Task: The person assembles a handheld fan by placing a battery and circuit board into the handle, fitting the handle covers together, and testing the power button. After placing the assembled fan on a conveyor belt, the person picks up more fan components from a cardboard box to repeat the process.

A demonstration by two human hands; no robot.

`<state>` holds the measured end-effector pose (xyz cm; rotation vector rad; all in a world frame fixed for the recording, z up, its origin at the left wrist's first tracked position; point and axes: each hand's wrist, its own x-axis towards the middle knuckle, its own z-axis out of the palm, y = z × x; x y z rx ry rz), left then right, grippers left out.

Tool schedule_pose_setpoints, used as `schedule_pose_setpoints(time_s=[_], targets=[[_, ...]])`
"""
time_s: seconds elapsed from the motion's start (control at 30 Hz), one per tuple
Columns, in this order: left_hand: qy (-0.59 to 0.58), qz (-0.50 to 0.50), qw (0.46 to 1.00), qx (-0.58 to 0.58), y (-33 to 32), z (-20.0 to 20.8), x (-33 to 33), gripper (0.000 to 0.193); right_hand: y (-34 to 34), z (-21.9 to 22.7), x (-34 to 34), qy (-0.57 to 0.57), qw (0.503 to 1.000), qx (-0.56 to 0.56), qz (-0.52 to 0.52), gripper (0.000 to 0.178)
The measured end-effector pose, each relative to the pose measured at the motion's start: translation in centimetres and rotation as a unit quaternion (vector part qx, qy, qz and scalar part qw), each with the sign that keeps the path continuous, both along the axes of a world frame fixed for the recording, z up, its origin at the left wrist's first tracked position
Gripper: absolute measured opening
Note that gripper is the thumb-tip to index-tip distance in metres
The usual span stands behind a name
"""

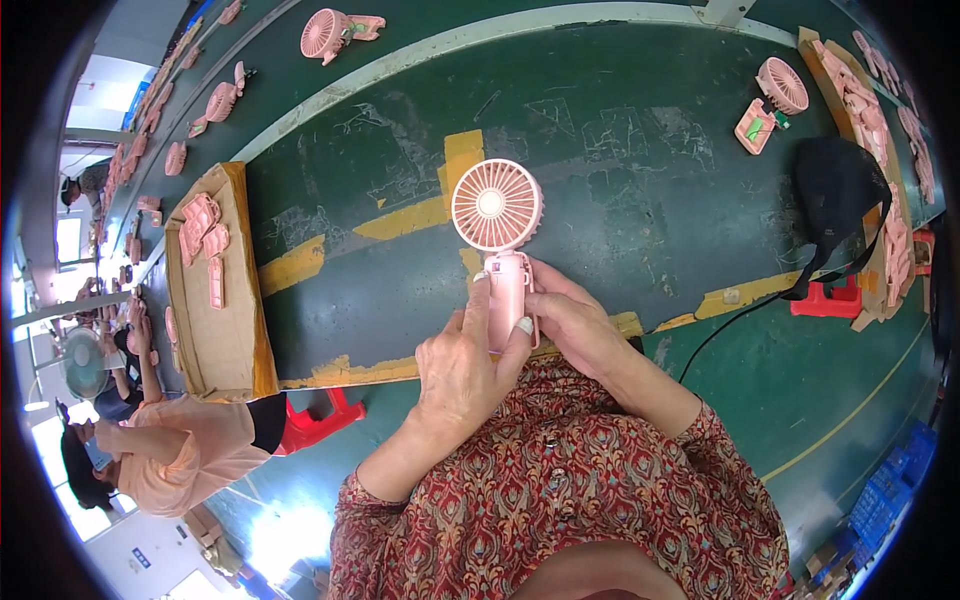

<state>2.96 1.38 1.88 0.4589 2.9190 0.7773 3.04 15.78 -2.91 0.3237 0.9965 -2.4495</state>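
Observation:
A pink handheld fan (497,205) is held upright over the near edge of the bench, its round grille facing up at me. My left hand (462,358) grips the fan's handle from the left, with the index finger along its side and the thumb across the lower front. Around the right side of the handle, my right hand (577,318) is closed, its fingers partly hidden behind it. Both hands are on the same handle.
A cardboard tray (215,330) with pink shells stands at left. Another fan with an opened handle (757,127) lies at right, near a black bag (838,195) and a box of pink parts (868,120). A conveyor (420,25) carries fans beyond. A co-worker (185,450) sits at left.

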Motion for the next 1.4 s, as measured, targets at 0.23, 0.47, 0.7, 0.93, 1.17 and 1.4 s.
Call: schedule_pose_setpoints(time_s=[0.23,0.47,0.7,0.93,1.17,1.4], targets=[[-0.004,-0.006,1.000,0.002,-0.3,-0.4,0.2,0.062,0.3,0.3,-0.4,0.037,0.997,0.035,0.060,0.059],[-0.019,-0.006,1.000,0.000,-0.1,-0.4,0.4,0.061,0.1,0.4,-0.4,0.070,0.993,0.065,0.062,0.062],[0.030,-0.042,0.998,0.033,-0.6,-1.9,0.7,0.060,-0.6,0.8,0.2,0.099,0.989,0.108,0.028,0.046],[0.033,-0.049,0.998,-0.001,-0.3,-1.7,1.3,0.064,-1.2,-0.1,0.6,0.089,0.979,0.185,-0.006,0.040],[-0.049,0.002,0.993,0.108,-1.0,-3.1,0.6,0.060,-1.1,-0.1,0.6,0.034,0.994,0.088,-0.052,0.039],[-0.389,0.009,0.864,0.320,-2.1,-2.3,-1.3,0.052,-1.0,0.4,0.9,0.068,0.995,-0.024,-0.071,0.039]])
